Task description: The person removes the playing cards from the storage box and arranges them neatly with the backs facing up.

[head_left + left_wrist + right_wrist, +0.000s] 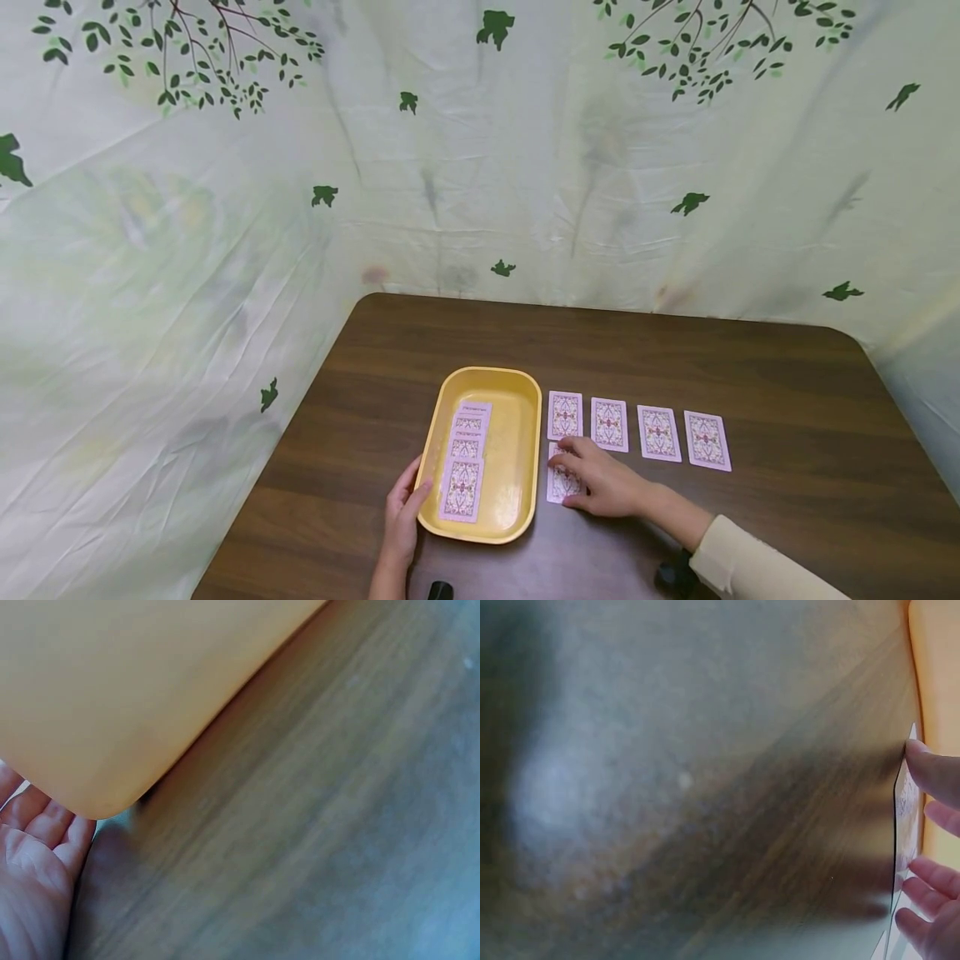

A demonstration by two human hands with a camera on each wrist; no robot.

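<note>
A yellow tray [512, 467] lies lengthwise on the table, its corner and outer wall [112, 712] filling the top of the left wrist view. My left hand [401, 517] holds its lower left side, thumb at the rim and fingers along the outside. Inside, several playing cards [461, 492] overlap in a column, patterned pink-lilac backs up. Just right of the tray, my right hand [609, 483] pinches a playing card [557, 486] by opposite edges, thumb at the near one and fingertips at the far one. The right wrist view shows this card [906, 810] edge-on between thumb and fingers.
Several more playing cards [659, 433] form a row right of the tray, backs up; the leftmost card [565, 414] is just beyond the right fingertips. Dark brown wood makes up the table [315, 467]. Behind it hangs a pale cloth [585, 217] with leaf prints.
</note>
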